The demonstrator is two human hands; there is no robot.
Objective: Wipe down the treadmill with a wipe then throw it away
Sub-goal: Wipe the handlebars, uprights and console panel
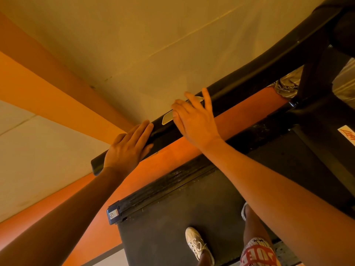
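Head view | treadmill handrail (pixel 249 73) runs diagonally from centre-left to upper right | left hand (pixel 126 148) flat on it, fingers straight | right hand (pixel 194 121) spread flat over its silver sensor plate (pixel 168 117), gripping nothing

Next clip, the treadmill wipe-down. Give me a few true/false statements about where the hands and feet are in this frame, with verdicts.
1. The left hand and the right hand both lie on the black handrail. True.
2. The left hand holds a spray bottle. False: its fingers lie straight along the rail, and no bottle shows.
3. A white shoe stands on the treadmill belt. True.
4. A wipe hangs over the near end of the rail. False: that end is bare, and no wipe is visible anywhere.
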